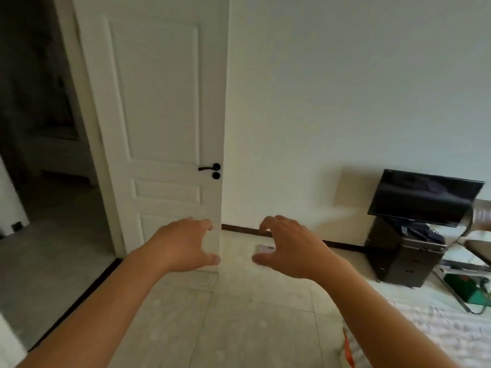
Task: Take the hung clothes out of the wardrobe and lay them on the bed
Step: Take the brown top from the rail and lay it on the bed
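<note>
A plain white wall (345, 88) fills the far right of what I see, with a dark skirting strip (342, 245) along its foot. Left of it a white panelled door (159, 115) stands swung open, its black lever handle (210, 168) near its right edge, and beyond it on the far left lies a dim room (39, 128) with a grey floor. Pale floor tiles (225, 328) spread under me in the near middle. At the near right corner I can see an edge of the bed (451, 338), covered in a light patterned spread, with a streak of orange beside it that I cannot identify. Farther right a dark flat screen (425, 197) leans on a low black cabinet (398, 261), with dark cloth heaped at its base, and a green box (467, 288) sits just right of the cabinet. The wardrobe and the hung clothes are outside my view — nothing of them shows here. My left hand (183, 245) and my right hand (289, 248) reach forward side by side, apart, backs up; the fingers (265, 224) of both are loosely curled and released, grasping nothing. A small pale object (261, 248) lies on the tiles between thumb and fingers of my right hand — too blurred to name.
</note>
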The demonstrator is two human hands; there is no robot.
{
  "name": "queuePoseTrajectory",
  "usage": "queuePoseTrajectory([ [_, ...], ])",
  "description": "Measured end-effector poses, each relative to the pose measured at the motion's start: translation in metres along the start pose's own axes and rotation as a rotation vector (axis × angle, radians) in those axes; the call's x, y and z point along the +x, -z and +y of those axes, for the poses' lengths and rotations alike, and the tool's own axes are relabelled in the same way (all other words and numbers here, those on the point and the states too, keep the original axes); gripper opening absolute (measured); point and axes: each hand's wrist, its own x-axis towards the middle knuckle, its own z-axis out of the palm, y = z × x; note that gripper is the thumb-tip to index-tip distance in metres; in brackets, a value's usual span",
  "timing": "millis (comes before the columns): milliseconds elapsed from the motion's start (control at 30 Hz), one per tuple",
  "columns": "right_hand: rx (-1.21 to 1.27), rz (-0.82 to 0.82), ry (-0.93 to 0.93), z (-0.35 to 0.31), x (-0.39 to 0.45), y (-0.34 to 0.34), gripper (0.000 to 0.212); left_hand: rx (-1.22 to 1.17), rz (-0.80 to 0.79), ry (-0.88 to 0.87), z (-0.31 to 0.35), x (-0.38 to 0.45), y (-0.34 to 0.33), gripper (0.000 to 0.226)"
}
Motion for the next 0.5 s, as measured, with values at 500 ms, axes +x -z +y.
queuePoseTrajectory([
  [500, 0.022, -0.158, 0.577, -0.318, 0.103, -0.071, 0.074, -0.045, 0.142, 0.608, -0.265, -0.199, 0.045, 0.082],
])
